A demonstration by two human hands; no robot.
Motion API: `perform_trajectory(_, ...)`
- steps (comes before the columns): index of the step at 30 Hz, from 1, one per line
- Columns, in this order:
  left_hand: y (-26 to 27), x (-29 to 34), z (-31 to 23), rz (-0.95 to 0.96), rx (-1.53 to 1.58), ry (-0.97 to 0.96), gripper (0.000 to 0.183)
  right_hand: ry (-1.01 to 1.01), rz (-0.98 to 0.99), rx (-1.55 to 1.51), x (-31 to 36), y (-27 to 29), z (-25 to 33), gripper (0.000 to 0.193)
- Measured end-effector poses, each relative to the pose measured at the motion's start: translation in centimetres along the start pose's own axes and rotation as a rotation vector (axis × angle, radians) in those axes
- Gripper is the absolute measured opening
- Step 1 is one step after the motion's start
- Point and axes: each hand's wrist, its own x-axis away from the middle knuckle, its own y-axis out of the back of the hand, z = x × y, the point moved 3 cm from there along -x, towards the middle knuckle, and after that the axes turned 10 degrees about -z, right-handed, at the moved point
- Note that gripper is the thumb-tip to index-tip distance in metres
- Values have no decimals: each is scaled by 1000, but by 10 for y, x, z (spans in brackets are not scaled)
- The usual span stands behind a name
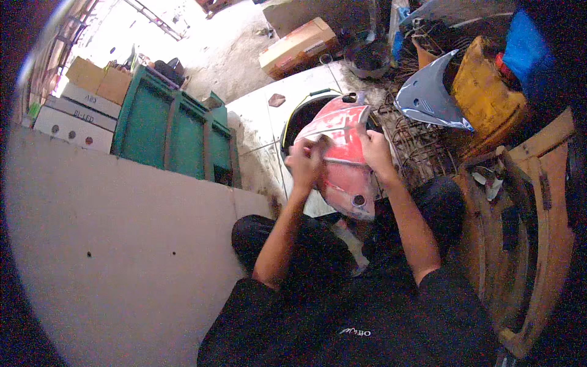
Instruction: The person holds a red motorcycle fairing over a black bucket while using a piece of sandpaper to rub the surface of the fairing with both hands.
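Panel, one, curved, red with pale worn patches (345,150): between the hands, upper end above a round black vessel with yellow rim (298,119), lower end toward the person's knees; one round dark hole near the lower end. Right hand (377,151): grip closed on the panel's right edge, thumb on the upper face, remaining fingers mostly hidden. Left hand (304,160): over the panel's left side, fingers curled, a small brown piece (321,145) at the fingertips; blurred, so how far this grip is closed, and whether it has hold of the piece, cannot be told. To the right: grey panel (428,92), tilted, with small holes; yellow plastic container (486,98), just beside it; brown wooden frame (550,177), nearer the person. Beyond the vessel: cardboard box (299,48), long, on the floor; dark pot (367,59), near it. To the left: green cabinet (147,119); stacked white boxes (76,125), beside the cabinet.
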Motion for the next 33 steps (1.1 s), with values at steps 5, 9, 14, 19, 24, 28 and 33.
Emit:
perform_trajectory(5, 29, -22, 6, -44, 25, 234, 30, -72, 86, 53, 6, -12, -2, 65)
perform_trajectory(9, 12, -26, 50, -65, 25, 239, 30, -54, 77, 19, 10, -8, 12, 62)
perform_trajectory(14, 19, -15, 4, 51, -105, 157, 23, -53, 16, 119, 2, -11, 3, 57)
perform_trajectory(19, 14, -15, 19, -72, -94, 153, 28, -72, 66, -3, 4, -5, 8, 61)
perform_trajectory(24, 11, 7, 0, -5, -96, -183, 19, -33, 56, 108, 3, -10, 3, 60)
perform_trajectory(28, 21, -30, 33, -61, 11, 339, 21, 8, 39, 2, 3, -11, 5, 56)
perform_trajectory(33, 13, 28, -47, 123, -45, -204, 13, -44, 72, 96, 0, -6, 3, 66)
